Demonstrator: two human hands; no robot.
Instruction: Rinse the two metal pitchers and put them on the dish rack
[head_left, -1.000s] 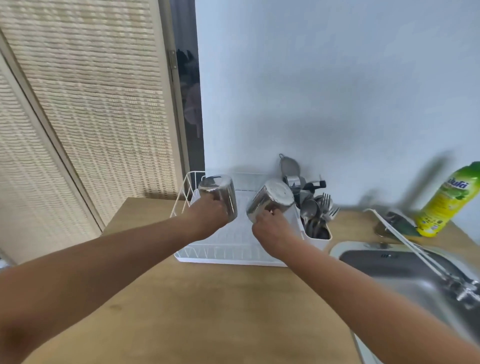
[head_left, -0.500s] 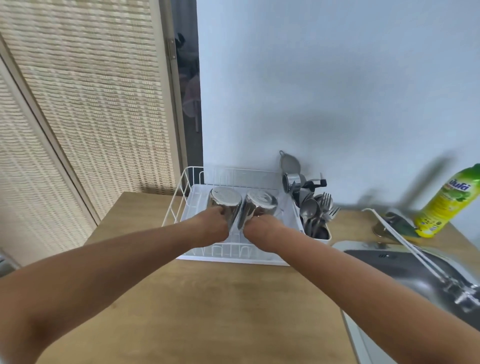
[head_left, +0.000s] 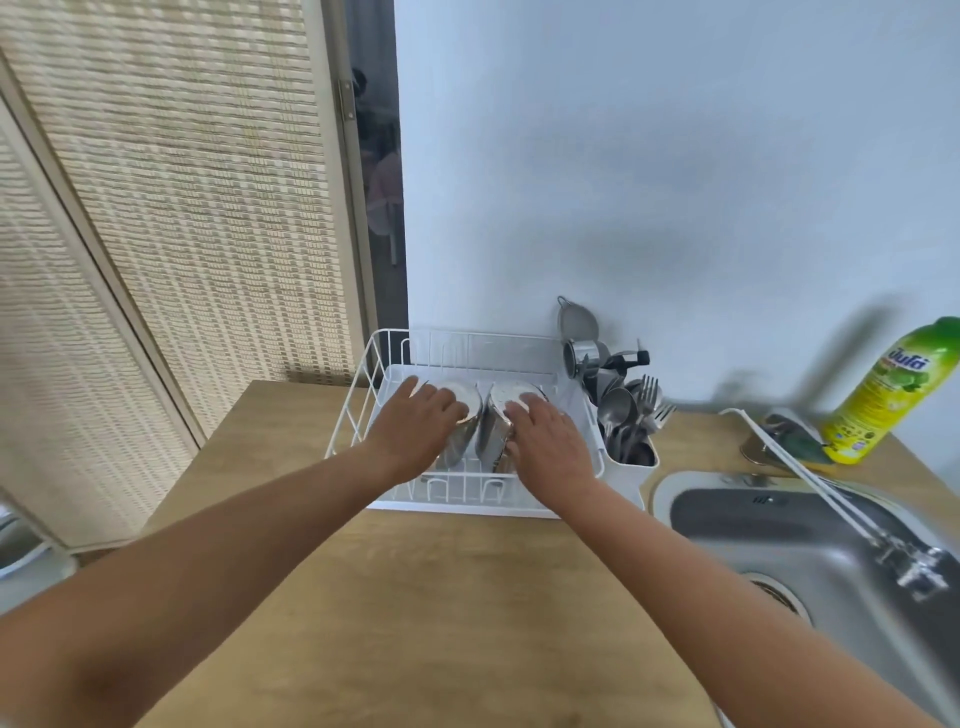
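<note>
Two shiny metal pitchers stand upside down, side by side, in the white wire dish rack (head_left: 467, 336) at the back of the wooden counter. My left hand (head_left: 415, 428) lies flat over the left pitcher (head_left: 466, 404), fingers stretched across its upturned base. On the right pitcher (head_left: 505, 399) rests my right hand (head_left: 548, 441) in the same way, fingers extended and not curled around the body. The hands cover much of both pitchers.
A white cutlery holder (head_left: 639, 467) with forks, spoons and a strainer hangs on the rack's right side. Right of it are a steel sink (head_left: 779, 540) with a long faucet (head_left: 831, 501), a green sponge (head_left: 802, 447) and a yellow-green dish soap bottle (head_left: 883, 400).
The pitchers went from held in the air down into the rack. My hands have shifted from gripping their sides to lying flat on their bases.
</note>
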